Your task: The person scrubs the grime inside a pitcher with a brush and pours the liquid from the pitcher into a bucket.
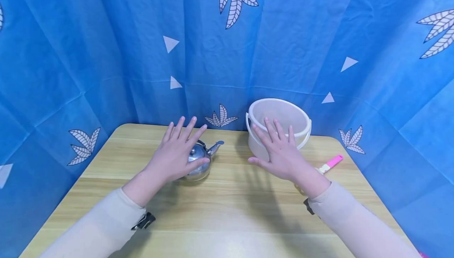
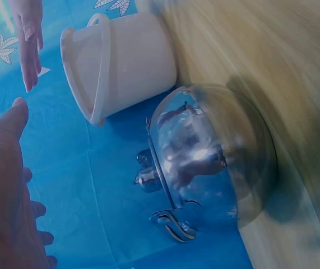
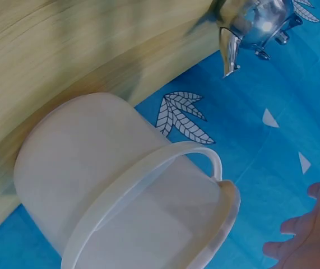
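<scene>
My left hand (image 1: 176, 153) hovers with fingers spread, in front of a shiny metal kettle (image 1: 194, 175) that it partly hides in the head view. The kettle's spout points to the right, and the left wrist view shows its rounded body (image 2: 204, 162) apart from the hand. My right hand (image 1: 280, 153), palm down and fingers spread, is held before a white plastic bucket (image 1: 260, 147). In the right wrist view the bucket (image 3: 92, 162) stands upright on the table with its handle lowered along the rim. Neither hand holds anything.
A tool with a pink handle (image 1: 334, 161) lies at the table's right, its other end hidden behind my right forearm. The wooden table (image 1: 227, 214) meets blue patterned cloth (image 1: 220, 53) at its back and sides.
</scene>
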`<state>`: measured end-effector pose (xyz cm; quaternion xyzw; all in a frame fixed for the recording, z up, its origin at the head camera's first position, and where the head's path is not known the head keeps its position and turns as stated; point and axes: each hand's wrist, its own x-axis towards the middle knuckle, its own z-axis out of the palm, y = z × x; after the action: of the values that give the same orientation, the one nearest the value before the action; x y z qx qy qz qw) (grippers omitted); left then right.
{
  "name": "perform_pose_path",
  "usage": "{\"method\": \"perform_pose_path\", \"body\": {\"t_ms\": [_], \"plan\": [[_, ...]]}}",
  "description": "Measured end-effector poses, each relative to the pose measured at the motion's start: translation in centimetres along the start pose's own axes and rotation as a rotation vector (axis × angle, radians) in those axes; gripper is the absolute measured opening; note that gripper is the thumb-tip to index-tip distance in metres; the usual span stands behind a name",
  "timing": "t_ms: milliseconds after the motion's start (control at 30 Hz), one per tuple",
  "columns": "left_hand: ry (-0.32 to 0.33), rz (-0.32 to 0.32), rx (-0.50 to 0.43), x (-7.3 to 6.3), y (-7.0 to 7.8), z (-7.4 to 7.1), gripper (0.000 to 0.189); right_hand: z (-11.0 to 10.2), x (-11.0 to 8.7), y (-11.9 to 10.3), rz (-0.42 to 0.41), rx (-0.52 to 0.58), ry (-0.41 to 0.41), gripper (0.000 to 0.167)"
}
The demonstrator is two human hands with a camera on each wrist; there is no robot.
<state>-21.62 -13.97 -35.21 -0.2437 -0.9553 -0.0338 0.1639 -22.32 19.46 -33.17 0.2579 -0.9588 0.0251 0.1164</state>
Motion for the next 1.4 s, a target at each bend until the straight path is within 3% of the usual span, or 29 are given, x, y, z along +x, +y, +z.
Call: {"method": "perform_pose_path", "body": {"t_ms": [967, 1400], "plan": [[0.011, -0.003, -0.033, -1.1, -0.7, 1.1, 0.09, 1.0, -0.6, -0.7, -0.013, -0.006, -0.022, 0.092], [-0.017, -0.047, -0.07, -1.7, -1.1, 2.1, 0.091, 1.7, -0.8, -0.9, -0.025, 0.0, -0.014, 0.092]]}}
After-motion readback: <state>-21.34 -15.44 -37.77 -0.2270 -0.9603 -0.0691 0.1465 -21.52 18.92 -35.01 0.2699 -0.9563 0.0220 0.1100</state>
